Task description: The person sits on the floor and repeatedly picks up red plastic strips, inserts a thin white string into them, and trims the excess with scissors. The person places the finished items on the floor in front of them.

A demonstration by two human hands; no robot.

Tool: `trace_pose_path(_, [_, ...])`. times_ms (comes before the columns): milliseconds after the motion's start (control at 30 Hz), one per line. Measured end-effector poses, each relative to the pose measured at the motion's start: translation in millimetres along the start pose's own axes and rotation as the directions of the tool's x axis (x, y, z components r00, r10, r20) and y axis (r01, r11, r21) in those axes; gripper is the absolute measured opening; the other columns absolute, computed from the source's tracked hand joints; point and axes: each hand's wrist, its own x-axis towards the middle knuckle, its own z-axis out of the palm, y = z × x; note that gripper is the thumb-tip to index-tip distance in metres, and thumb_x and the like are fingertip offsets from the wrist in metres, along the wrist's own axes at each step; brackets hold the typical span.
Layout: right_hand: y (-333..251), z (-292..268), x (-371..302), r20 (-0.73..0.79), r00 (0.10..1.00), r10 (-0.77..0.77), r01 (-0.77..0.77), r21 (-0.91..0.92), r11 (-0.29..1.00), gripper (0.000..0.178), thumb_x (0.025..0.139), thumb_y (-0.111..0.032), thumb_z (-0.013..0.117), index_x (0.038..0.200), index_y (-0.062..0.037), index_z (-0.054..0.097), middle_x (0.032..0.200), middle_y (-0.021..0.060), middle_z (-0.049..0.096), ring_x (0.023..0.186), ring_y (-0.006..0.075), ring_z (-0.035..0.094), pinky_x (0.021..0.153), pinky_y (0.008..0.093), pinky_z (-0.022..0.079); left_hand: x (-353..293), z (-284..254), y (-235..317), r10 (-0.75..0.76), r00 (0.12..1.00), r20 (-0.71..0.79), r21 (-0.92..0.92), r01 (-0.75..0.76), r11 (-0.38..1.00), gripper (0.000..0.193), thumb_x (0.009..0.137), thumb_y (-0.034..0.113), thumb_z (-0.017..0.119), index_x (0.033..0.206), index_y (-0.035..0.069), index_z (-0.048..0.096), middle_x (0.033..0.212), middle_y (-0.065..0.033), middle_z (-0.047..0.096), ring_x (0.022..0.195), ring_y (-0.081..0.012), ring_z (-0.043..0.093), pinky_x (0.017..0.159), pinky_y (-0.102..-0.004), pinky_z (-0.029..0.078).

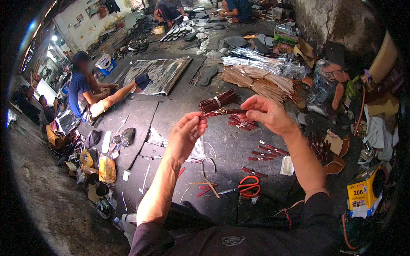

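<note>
A short dark red strap (209, 114) with a gold-coloured ornament (221, 111) at its middle stretches between my hands, raised above the work surface. My left hand (187, 131) pinches its left end between thumb and fingers. At the other end, my right hand (269, 116) grips with thumb and forefinger. Just beyond them lies a tied bundle of dark red strips (218, 100). A small heap of similar straps (242, 123) sits below my right hand, partly hidden by it. More red straps with shiny pieces (269, 153) lie nearer to me.
Orange-handled scissors (249, 186) and a small white tray (287, 165) lie near me. Bundled tan strips (256, 81) are beyond, right. A yellow box (364, 194) stands at right. A seated person (83, 91) is at left by a patterned sheet (160, 72); others sit farther back.
</note>
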Motion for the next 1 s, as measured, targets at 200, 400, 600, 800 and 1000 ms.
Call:
trace_pose_path(200, [25,14,4,0.032,0.998,0.051,-0.054,0.104,0.993,0.031,0.092,-0.006,0.065,0.121,0.0015,0.059,0.113,0.0115,0.067,0.104,0.0196,0.066,0.095,0.0331,0.053,-2,12,-29,-0.236,0.963,0.131,-0.368,0.268,0.890,0.023,0.100,0.010,0.054,0.121,0.000,0.056,0.102,-0.0074,0.062,0.092,-0.0139,0.063,0.083,-0.0238,0.056])
trace_pose_path(400, [31,12,2,0.085,0.995,0.054,-0.060,0.069,0.996,0.026,0.092,-0.005,0.065,0.116,0.0013,0.062,0.109,0.0103,0.069,0.103,0.0172,0.066,0.094,0.0324,0.053,-3,8,-36,-0.263,0.955,0.138,-0.387,0.296,0.873,0.026,0.101,0.011,0.054,0.124,0.000,0.055,0.103,-0.0079,0.062,0.091,-0.0139,0.063,0.081,-0.0251,0.056])
trace_pose_path(600, [23,5,-4,0.102,0.990,0.092,-0.063,-0.263,0.963,0.022,0.090,-0.006,0.068,0.110,0.0007,0.063,0.099,0.0057,0.069,0.094,0.0122,0.064,0.087,0.0282,0.051,1,9,-22,-0.148,0.985,0.085,-0.430,0.170,0.887,0.037,0.100,0.021,0.055,0.130,0.000,0.052,0.106,-0.0075,0.063,0.095,-0.0156,0.064,0.082,-0.0277,0.055])
trace_pose_path(800, [16,14,-13,0.055,0.997,0.058,-0.032,-0.379,0.925,0.025,0.088,-0.009,0.070,0.111,-0.0015,0.064,0.096,0.0049,0.068,0.093,0.0136,0.064,0.084,0.0306,0.051,-6,32,-25,-0.018,0.998,-0.059,0.241,0.032,0.970,0.031,0.098,0.023,0.062,0.115,-0.002,0.061,0.098,-0.0064,0.065,0.090,-0.0133,0.064,0.085,-0.0273,0.052])
trace_pose_path(1000, [4,60,-16,0.001,0.946,-0.324,0.246,-0.655,0.715,0.029,0.086,-0.008,0.073,0.113,-0.0035,0.063,0.100,0.0079,0.067,0.093,0.0176,0.067,0.080,0.0308,0.054,-16,43,-23,0.111,0.989,-0.093,0.373,-0.068,0.925,0.026,0.097,0.021,0.064,0.109,-0.003,0.064,0.097,-0.0087,0.070,0.087,-0.0138,0.067,0.081,-0.0274,0.054])
